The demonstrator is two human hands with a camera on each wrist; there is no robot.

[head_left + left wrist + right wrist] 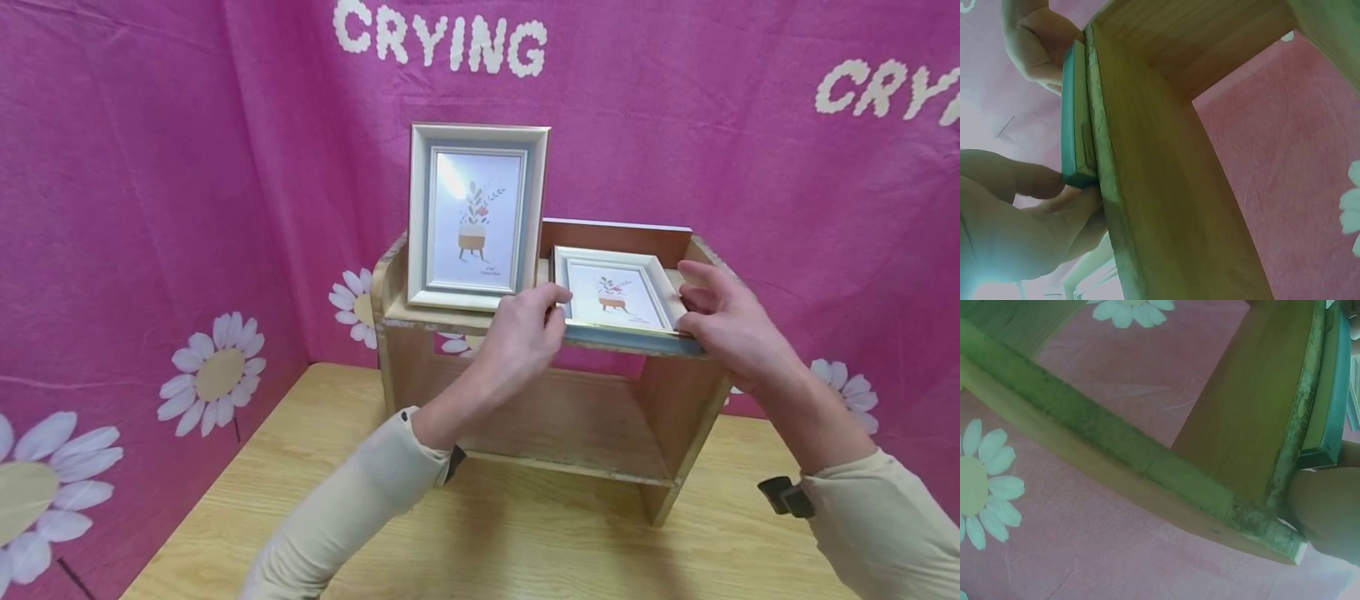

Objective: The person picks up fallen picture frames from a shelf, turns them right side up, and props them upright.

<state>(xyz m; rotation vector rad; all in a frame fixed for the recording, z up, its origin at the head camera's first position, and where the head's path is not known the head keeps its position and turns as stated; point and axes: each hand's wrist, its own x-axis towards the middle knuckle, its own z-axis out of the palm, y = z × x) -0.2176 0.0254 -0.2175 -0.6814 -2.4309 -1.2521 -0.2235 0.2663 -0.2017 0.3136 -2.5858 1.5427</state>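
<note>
**Cream sleeves (352, 483) stretched toward a flat frame (615, 304) on a shelf top**

Both forearms came in low, a dark strap (786, 497) showing at the right cuff. The flat frame lay picture side up on the right part of the wooden shelf unit (551, 412), its lower edge along the unit's front edge. At its left side, the left hand (525, 329) had its fingers curled and pinched the near corner; the left wrist view showed thumb and fingers about that corner. The right hand (731, 321) gripped the opposite side, thumb at the near right corner and bent fingers along the edge.

Just left of it, a standing frame (480, 221) with a matching potted-plant picture rose from the same top. The unit stood on a wood-grain table (255, 500), before a pink cloth (645, 108) with daisies and white letters.
</note>
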